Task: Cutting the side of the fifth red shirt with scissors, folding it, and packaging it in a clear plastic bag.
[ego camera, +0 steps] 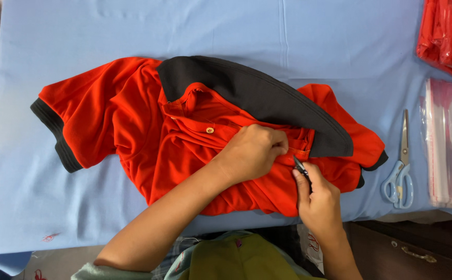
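A red polo shirt (132, 124) with a black collar (257, 93) and black sleeve cuffs lies crumpled on a light blue table cloth (184, 31). My left hand (252, 153) pinches the fabric of the button placket near the collar's right end. A small button (210, 130) shows on the placket to its left. My right hand (316, 199) holds a small dark thread snipper (301, 168), its tip against the fabric just beside my left fingers.
Blue-handled scissors (401, 171) lie on the cloth at the right. A stack of clear plastic bags (451, 142) sits beyond them, and bagged red garments (448, 36) fill the top right corner. A dark drawer with a metal handle (417, 254) is below the table's edge.
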